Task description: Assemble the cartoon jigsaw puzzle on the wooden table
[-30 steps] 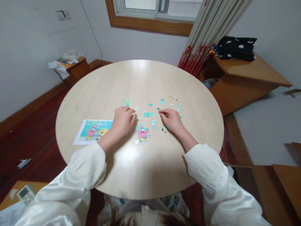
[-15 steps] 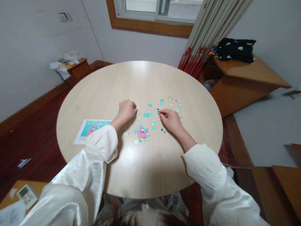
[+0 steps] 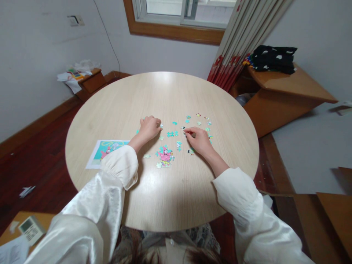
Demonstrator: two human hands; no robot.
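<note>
I see a round, pale wood-grain table (image 3: 165, 91) with a flat printed cartoon sheet (image 3: 100, 152) beside my left sleeve. Left hand (image 3: 149, 127) is curled, knuckles up, at a teal piece (image 3: 161, 125). Right hand (image 3: 198, 139) is palm-down, fingers narrowed at a dark piece (image 3: 183, 128). I can't tell either hold. The jagged pink cluster (image 3: 165, 156) sits between my wrists. The left hand is farther out than a second ago.

Perhaps a puzzle piece hidden under the curled left hand (image 3: 149, 128); anything at the fingertips of the right hand (image 3: 198, 139) too small to tell; behind the left grip, print (image 3: 96, 157) half covered by sleeve (image 3: 119, 165).
</note>
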